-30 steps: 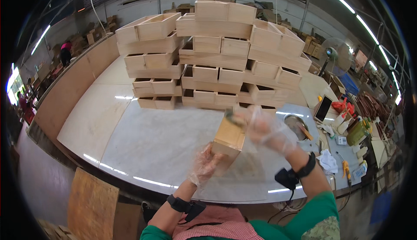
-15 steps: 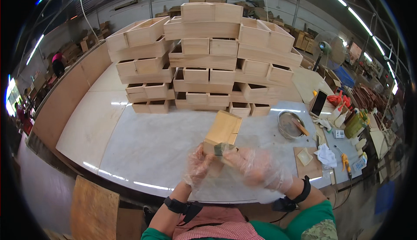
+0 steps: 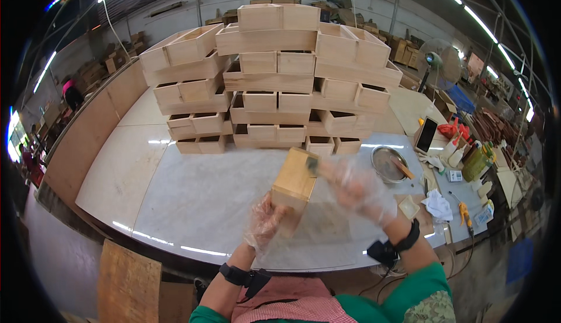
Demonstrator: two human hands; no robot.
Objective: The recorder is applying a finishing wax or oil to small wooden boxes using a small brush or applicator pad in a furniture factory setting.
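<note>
My left hand, in a clear plastic glove, grips the near lower end of a small wooden box, holding it tilted above the table. The box's upper face looks more yellow than the pale stacked boxes. My right hand, gloved likewise and smeared by motion, has its fingers closed on a small dark grey-green pad. The pad lies against the box's right edge near its far end; its exact kind is hard to make out.
Pale wooden boxes stand in tall stacks across the back of the table. At right are a metal bowl with a wooden-handled tool, a phone, a white cloth, bottles and a yellow corded tool.
My right hand has moved the pad from the box's near end up and away to its far right edge. My left hand keeps its hold, with the box turned slightly.
</note>
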